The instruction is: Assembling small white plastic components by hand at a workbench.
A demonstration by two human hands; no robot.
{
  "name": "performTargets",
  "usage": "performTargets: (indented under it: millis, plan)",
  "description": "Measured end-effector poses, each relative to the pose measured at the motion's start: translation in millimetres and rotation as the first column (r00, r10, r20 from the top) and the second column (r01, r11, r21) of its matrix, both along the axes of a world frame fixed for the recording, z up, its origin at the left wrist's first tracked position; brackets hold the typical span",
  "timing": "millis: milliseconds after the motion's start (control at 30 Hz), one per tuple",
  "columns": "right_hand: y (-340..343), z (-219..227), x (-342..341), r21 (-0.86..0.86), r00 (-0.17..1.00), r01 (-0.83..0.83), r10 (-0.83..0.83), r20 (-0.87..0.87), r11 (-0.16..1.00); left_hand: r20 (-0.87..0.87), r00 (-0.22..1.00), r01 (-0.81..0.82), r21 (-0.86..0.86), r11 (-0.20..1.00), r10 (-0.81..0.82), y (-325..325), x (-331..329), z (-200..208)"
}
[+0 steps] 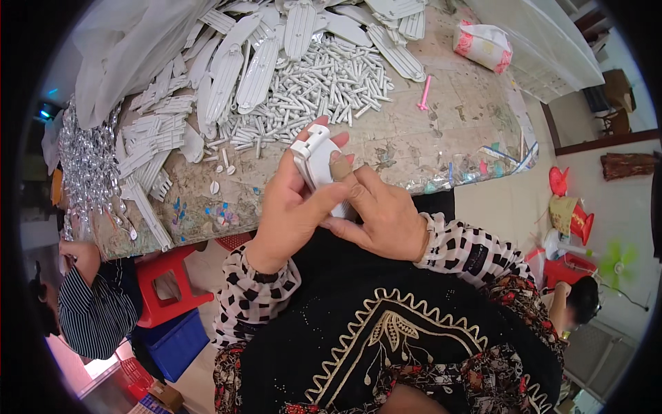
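Two hands are on the white plastic part, approx. ctr of frame: your L hand wraps around it, thumb across its face, & your R hand pinches its lower end betw. thumb and fingers. At upper ctr, you have a pile of small white pegs w/ long white panels beside it. One pink rod lies on the table, upper right.
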State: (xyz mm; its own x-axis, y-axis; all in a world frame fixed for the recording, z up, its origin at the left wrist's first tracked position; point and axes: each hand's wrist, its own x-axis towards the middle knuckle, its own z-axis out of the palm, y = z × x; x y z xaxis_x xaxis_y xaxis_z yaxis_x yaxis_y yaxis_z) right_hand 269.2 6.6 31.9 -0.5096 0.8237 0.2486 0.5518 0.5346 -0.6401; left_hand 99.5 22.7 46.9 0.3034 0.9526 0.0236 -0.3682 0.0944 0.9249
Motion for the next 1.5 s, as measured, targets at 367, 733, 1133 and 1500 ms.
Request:
performTargets:
  millis: [367, 733, 1133, 1500]
  plan:
    - [30, 47, 35, 0.307, 0.971, -0.078, 0.142, -0.191, 0.949, -0.619, 0.78, 0.378, 0.35, 0.857, -0.092, 3, -7, 0]
    - [25, 21, 36, 0.004, 0.942, -0.328, 0.327, -0.069, 0.945, -0.51, 0.774, 0.437, -0.001, 0.9, -0.376, -11, -14, -26]
    - [39, 20, 41, -0.091, 0.944, -0.288, 0.267, -0.192, 0.953, -0.725, 0.689, 0.354, 0.344, 0.869, 0.007, -15, -27, -33]
    - [78, -23, 21, -0.643, 0.906, -0.3, -0.002, -0.424, 0.705, -0.825, 0.564, 0.108, 0.099, 0.989, 0.021, -28, -51, -44]
